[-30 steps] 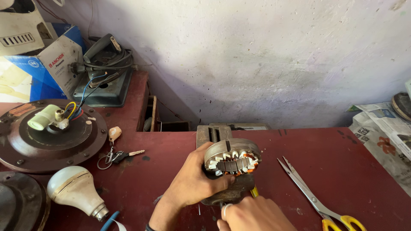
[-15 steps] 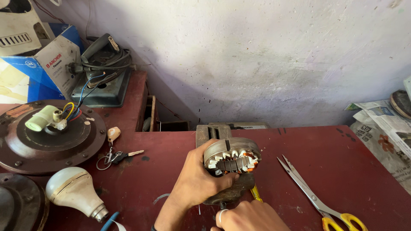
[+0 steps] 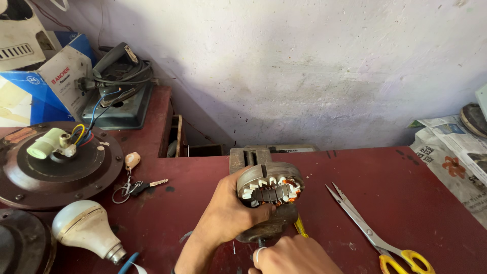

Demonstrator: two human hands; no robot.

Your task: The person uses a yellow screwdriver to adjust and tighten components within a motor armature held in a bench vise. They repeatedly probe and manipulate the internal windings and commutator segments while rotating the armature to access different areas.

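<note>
Near the front edge of the dark red workbench (image 3: 395, 203), the person's left hand (image 3: 225, 215) is wrapped around a small electric motor stator (image 3: 269, 190), fingers curled over its grey metal shell, thumb side toward the camera. The stator sits in what looks like a small bench vise (image 3: 253, 157), though how firmly it is clamped cannot be told. The right hand (image 3: 294, 256) lies low at the picture's bottom edge, a ring on one finger, closed around something under the motor; a yellow handle (image 3: 301, 228) pokes out just beside it, but whether the hand grips that tool or the vise handle cannot be told.

Judging by its laminated steel core and copper windings, the stator is likely heavy for its size and rigid. Its outer shell is the safe place to grip, as the left hand does now; the exposed copper coils and white insulation slips at the open face look delicate and are best left untouched. The metal may be smooth, so a full wrap-around hold suits it.

Compared with a second ago, the right hand has slid lower and partly out of view, while the left keeps its grasp and the stator stays put.

Yellow-handled scissors (image 3: 375, 233) lie to the right, apart from the hands. A ceiling fan motor housing (image 3: 56, 167), a bunch of keys (image 3: 134, 185) and a white bulb (image 3: 86, 228) lie well to the left.
</note>
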